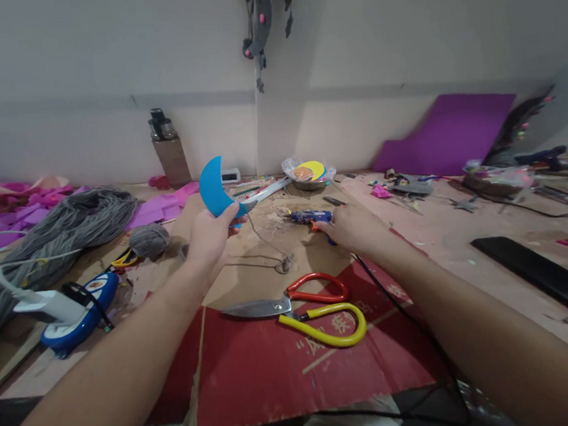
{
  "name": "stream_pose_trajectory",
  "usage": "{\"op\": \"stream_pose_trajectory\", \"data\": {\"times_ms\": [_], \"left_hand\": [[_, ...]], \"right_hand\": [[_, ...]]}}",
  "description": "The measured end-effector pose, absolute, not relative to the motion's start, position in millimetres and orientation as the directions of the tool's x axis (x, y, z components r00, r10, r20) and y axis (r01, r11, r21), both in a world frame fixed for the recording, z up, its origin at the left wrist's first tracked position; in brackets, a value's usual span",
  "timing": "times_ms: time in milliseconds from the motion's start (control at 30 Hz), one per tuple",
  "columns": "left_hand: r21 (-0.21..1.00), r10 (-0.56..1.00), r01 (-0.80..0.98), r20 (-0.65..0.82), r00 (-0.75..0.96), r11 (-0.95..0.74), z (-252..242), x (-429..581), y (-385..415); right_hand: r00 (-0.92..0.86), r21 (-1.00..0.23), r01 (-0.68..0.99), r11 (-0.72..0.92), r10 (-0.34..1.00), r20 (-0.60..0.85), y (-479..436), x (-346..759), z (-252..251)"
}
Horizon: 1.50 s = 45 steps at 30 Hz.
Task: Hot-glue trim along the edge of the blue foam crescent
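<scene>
My left hand (pixel 209 233) is closed on a blue crescent-shaped foam piece (pixel 214 187), held upright above the cardboard sheet (pixel 259 369). My right hand (pixel 353 228) is wrapped around the handle of a blue glue gun (pixel 309 217) that lies on the table, its nozzle pointing left. The gun's black cord (pixel 399 316) runs back along my right forearm. Scissors with one red and one yellow handle (pixel 303 308) lie shut on the cardboard between my forearms.
A grey yarn skein (pixel 50 235) and a small yarn ball (pixel 149 240) lie left, near pink scraps (pixel 158 208), a white plug (pixel 46 304) and a blue oval device (pixel 80 316). A bottle (pixel 168 150), a metal bowl (pixel 309 174), a purple sheet (pixel 447 133) and a black strip (pixel 546 276) sit beyond and right.
</scene>
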<state>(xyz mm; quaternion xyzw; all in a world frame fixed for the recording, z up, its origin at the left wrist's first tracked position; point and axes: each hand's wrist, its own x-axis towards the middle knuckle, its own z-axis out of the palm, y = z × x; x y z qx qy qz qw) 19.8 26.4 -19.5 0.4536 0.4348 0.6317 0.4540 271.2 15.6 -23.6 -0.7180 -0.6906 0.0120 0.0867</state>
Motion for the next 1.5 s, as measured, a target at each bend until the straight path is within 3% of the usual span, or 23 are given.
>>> {"op": "stream_pose_trajectory", "data": {"times_ms": [300, 467, 600, 667, 800, 1033, 1267, 1500], "left_hand": [[0.97, 0.965, -0.144, 0.163, -0.207, -0.195, -20.3, 18.6, 27.3], [0.974, 0.964, -0.135, 0.151, -0.217, -0.182, -22.3, 18.2, 29.0], [0.969, 0.967, -0.174, 0.135, -0.217, -0.175, -23.6, 17.8, 30.8], [0.968, 0.967, -0.192, 0.116, -0.225, -0.161, -23.7, 17.6, 31.1], [0.973, 0.965, -0.196, 0.074, -0.251, -0.125, -23.7, 18.2, 31.1], [0.97, 0.967, -0.208, 0.075, -0.243, -0.127, -20.3, 22.7, 27.2], [0.968, 0.97, -0.208, 0.092, -0.226, -0.14, -14.4, 25.4, 19.5], [0.97, 0.972, -0.202, 0.094, -0.217, -0.139, -15.3, 25.9, 20.1]], "right_hand": [[0.19, -0.666, 0.73, -0.155, 0.982, -0.02, 33.7, 277.8, -46.2], [0.132, -0.871, 0.48, -0.106, 0.99, -0.048, 21.6, 264.5, -37.4], [0.063, -0.988, 0.141, -0.061, 0.997, -0.053, 5.1, 249.7, -28.0], [0.011, -1.0, 0.029, 0.011, 1.0, 0.011, -4.4, 242.8, -23.4], [-0.106, -0.974, 0.009, 0.225, 0.969, 0.223, -19.8, 231.3, -18.9], [-0.202, -0.781, 0.398, 0.481, 0.877, 0.437, -33.0, 219.3, -22.5], [-0.257, -0.682, 0.56, 0.471, 0.881, 0.397, -40.2, 212.9, -21.1], [-0.242, -0.648, 0.614, 0.45, 0.889, 0.388, -39.3, 211.0, -21.3]]}}
